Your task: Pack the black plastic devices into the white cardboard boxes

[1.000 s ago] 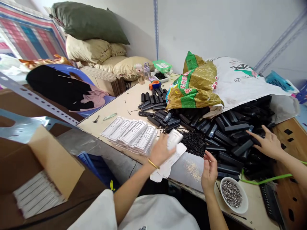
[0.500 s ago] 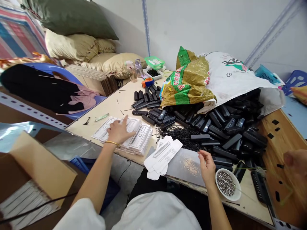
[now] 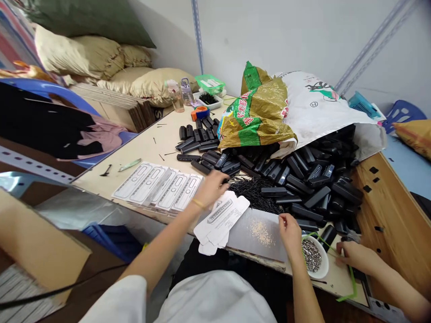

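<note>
Printed cards (image 3: 220,216), bowl (image 3: 325,264) of metal pieces (image 3: 311,255)

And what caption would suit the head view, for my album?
Left hand beside a pile of thin black pins, right hand beside a round white bowl of small silvery metal parts.

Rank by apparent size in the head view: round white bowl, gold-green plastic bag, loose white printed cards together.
1. Gold-green plastic bag (largest)
2. Loose white printed cards
3. Round white bowl (smallest)
</note>
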`<state>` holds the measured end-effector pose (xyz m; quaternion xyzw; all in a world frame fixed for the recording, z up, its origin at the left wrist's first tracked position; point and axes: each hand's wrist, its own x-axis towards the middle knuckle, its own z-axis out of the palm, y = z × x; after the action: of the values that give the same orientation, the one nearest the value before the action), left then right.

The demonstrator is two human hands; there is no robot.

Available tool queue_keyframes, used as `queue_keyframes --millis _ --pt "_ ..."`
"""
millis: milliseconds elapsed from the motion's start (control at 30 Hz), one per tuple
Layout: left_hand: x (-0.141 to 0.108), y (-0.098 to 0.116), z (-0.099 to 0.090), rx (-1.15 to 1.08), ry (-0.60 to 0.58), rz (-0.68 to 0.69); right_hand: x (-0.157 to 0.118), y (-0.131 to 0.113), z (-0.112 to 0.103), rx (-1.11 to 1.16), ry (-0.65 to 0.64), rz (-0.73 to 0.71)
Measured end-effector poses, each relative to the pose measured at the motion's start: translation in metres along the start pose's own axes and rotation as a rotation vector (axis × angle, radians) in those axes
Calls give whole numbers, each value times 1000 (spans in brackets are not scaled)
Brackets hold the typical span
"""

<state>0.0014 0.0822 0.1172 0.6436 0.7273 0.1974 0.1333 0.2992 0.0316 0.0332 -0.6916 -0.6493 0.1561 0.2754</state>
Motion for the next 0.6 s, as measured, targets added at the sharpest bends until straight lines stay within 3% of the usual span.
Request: queue_keyframes --millis 33,67,167,267,400,600 --pt "7 23 22 -89 -155 236 -4 7 -8 -31 45 41" --pt "13 45 44 -124 -213 328 -8 16 -17 -70 77 87" --pt "32 102 102 -172 -267 431 -25 52 -39 -195 37 227" --pt "45 134 137 -212 -301 424 -39 79 -44 -191 -46 290" --pt "53 139 153 -312 -327 371 -44 83 -40 -137 -17 180" --pt "51 109 135 -592 -279 266 -39 90 -32 -124 -55 182"
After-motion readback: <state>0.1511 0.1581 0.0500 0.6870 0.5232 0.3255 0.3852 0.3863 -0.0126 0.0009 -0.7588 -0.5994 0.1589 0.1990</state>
